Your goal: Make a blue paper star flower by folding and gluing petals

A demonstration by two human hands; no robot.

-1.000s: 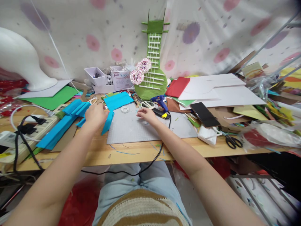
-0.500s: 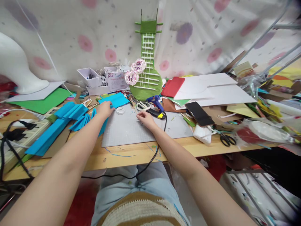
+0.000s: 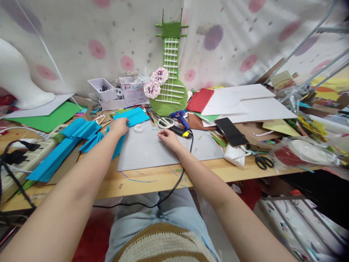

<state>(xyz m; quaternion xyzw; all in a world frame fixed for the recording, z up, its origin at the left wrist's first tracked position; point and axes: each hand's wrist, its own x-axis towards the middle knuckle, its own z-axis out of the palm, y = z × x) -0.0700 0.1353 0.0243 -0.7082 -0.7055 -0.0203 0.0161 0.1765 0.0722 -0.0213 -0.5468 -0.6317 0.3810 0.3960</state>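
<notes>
My left hand is at the left edge of the cutting mat, its fingers curled down on blue paper; part of the paper is hidden under hand and wrist. Over the middle of the grey cutting mat, my right hand has thumb and fingers pinched together; what they hold, if anything, is too small to make out. Between the hands lies a small white disc with holes. Just beyond my right hand are white-handled scissors, a yellow-and-black cutter and a blue glue gun.
A green paper-covered lute stands at the back. Folded blue strips and a power strip are on the left. To the right are a phone, black scissors and white sheets. A black cord crosses the table edge.
My left hand has shifted slightly left, its fingers still at the blue paper. The right hand keeps its pinch in nearly the same spot. The whole view has tilted a little.
</notes>
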